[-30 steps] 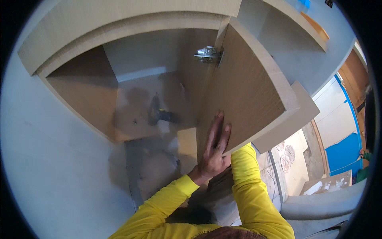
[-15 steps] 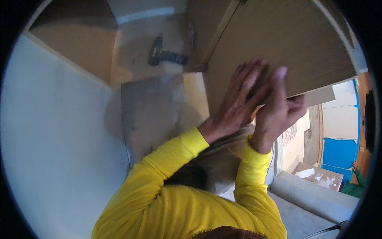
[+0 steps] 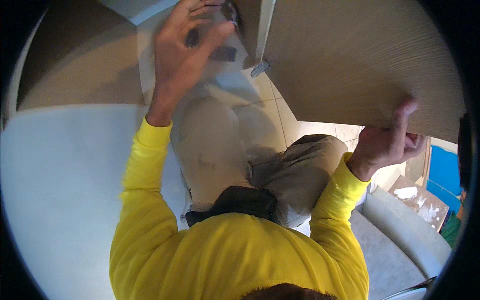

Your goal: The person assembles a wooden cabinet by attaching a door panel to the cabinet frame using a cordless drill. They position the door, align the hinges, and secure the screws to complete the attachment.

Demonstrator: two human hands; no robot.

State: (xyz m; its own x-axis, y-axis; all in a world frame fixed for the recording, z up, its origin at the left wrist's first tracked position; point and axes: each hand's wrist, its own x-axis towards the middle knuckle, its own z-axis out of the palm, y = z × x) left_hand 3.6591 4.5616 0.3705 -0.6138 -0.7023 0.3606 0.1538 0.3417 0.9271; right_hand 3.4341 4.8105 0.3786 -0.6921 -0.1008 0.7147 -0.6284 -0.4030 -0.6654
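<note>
Clock: we lay its face flat over the view, with twelve at the top edge and six at our chest.
Cabinet door: we have the broad brown door (image 3: pixel 360 60) at two o'clock, standing swung out from the cabinet (image 3: pixel 75 70), whose side panel fills ten o'clock.
Right hand: at three o'clock we grasp the door's lower edge with the right hand (image 3: pixel 384 145), thumb pressed up on the wood-grained face, the other fingers curled at the edge and partly hidden.
Left hand: at eleven o'clock we hold up the left hand (image 3: pixel 176 52), blurred, its fingers parted, half bent and released; whether a fingertip touches anything we cannot tell.
Dark tool: just short of twelve we see a dark tool (image 3: pixel 223 53), partly covered by that hand.
Grey piece: at twelve we see a small grey piece (image 3: pixel 260 68) at the door's near corner, by the cabinet's upright.
Underfoot: below that piece we look onto pale floor tiles (image 3: pixel 260 92), with our beige trousers (image 3: pixel 207 135) bent at the knees nearer the middle.
White surface: at eight to nine o'clock we have a smooth white surface (image 3: pixel 75 200) beside our left sleeve (image 3: pixel 147 165).
Right rim: past three o'clock we see a blue sheet (image 3: pixel 445 167), then a board (image 3: pixel 417 195) smeared white, and a grey ledge (image 3: pixel 405 217) at four.
</note>
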